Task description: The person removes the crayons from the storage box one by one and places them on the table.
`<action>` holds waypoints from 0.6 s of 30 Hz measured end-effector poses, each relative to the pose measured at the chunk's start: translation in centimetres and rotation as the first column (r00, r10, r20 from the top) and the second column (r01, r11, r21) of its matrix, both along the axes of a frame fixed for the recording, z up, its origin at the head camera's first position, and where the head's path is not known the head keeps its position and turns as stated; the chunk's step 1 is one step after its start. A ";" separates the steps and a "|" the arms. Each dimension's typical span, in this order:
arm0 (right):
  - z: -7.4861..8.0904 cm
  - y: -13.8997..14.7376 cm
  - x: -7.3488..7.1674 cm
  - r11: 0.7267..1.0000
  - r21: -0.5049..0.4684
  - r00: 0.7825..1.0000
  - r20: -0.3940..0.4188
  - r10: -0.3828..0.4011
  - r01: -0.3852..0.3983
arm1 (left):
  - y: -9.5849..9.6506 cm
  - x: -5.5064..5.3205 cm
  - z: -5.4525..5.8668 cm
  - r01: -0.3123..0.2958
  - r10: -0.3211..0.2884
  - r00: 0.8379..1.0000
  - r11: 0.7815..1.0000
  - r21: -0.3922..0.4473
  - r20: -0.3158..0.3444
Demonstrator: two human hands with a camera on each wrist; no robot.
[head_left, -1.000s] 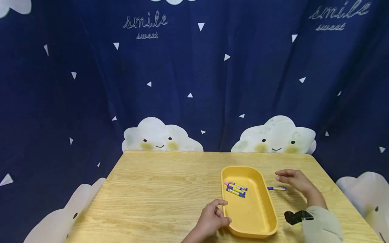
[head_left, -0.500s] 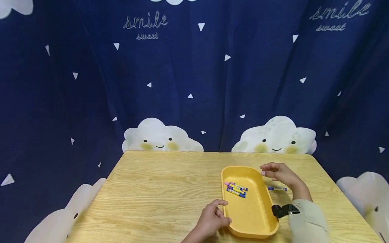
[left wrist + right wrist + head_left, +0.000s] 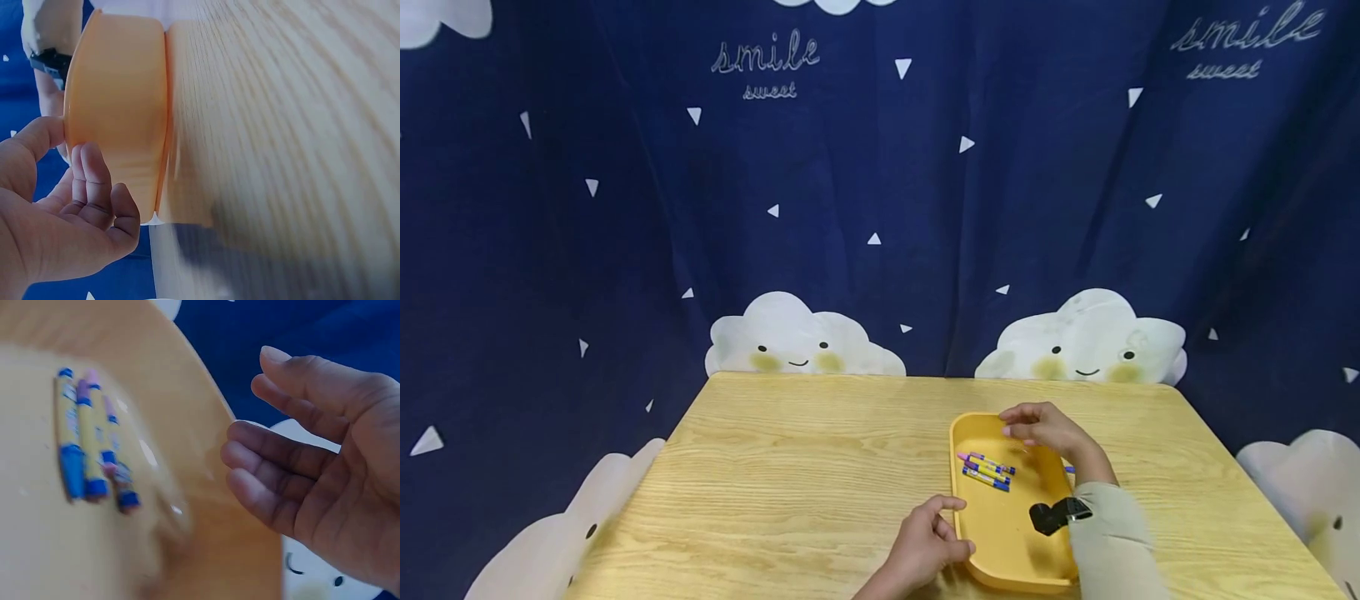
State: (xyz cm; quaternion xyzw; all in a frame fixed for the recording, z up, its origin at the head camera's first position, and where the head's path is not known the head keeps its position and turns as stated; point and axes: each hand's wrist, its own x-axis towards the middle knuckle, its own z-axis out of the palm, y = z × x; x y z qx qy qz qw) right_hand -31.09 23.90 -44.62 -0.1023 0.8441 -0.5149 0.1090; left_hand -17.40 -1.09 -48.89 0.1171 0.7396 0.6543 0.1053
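A yellow tray [image 3: 1011, 533] stands on the table. In it lie several crayons [image 3: 987, 475] with yellow-and-blue wrappers, side by side near the left wall; pink and purple tips show. My left hand [image 3: 925, 537] holds the tray's left rim, thumb and fingers at the edge; the left wrist view has its fingers against the outer wall [image 3: 119, 81]. Above the tray's far right corner hovers my right hand [image 3: 1048, 429], fingers loosely bent with nothing between them, as the right wrist view confirms. A blue crayon tip [image 3: 1070, 470] peeks out right of the tray, mostly hidden by the right forearm.
The wooden table [image 3: 805, 467] extends left of the tray. Behind it hangs a dark blue curtain [image 3: 820, 183] with cloud prints. A black strap with a camera [image 3: 1056, 515] on the right wrist hangs over the tray and covers part of its right side.
My right hand has moved left, from beside the crayon on the table to above the tray's far corner. The forearm now covers most of that crayon. The left hand keeps its place on the rim.
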 end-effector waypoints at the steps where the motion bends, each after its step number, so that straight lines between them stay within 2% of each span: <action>1: -0.3 -0.3 -0.1 1.000 -0.005 1.000 0.005 -0.003 0.003 | 0.0 0.0 0.0 -0.002 0.002 1.000 1.000 0.000 0.002; 4: -1.2 -1.2 -0.3 1.000 -0.007 1.000 0.025 -0.015 0.015 | -0.1 0.0 -0.1 -0.011 0.011 1.000 1.000 -0.001 0.004; 9: -2.4 -2.3 -0.5 0.997 0.022 0.996 0.052 -0.078 0.077 | -0.1 -0.1 0.0 -0.025 0.025 1.000 1.000 0.009 0.002; 15: -3.7 -3.0 -0.5 0.981 0.064 0.981 0.043 -0.187 0.184 | -0.1 -0.1 -0.1 -0.023 0.023 1.000 0.999 0.029 -0.012; 18: -4.2 -3.1 -0.3 0.972 0.113 0.976 0.036 -0.213 0.208 | 0.0 -0.2 -0.2 -0.020 0.021 1.000 0.999 0.039 -0.018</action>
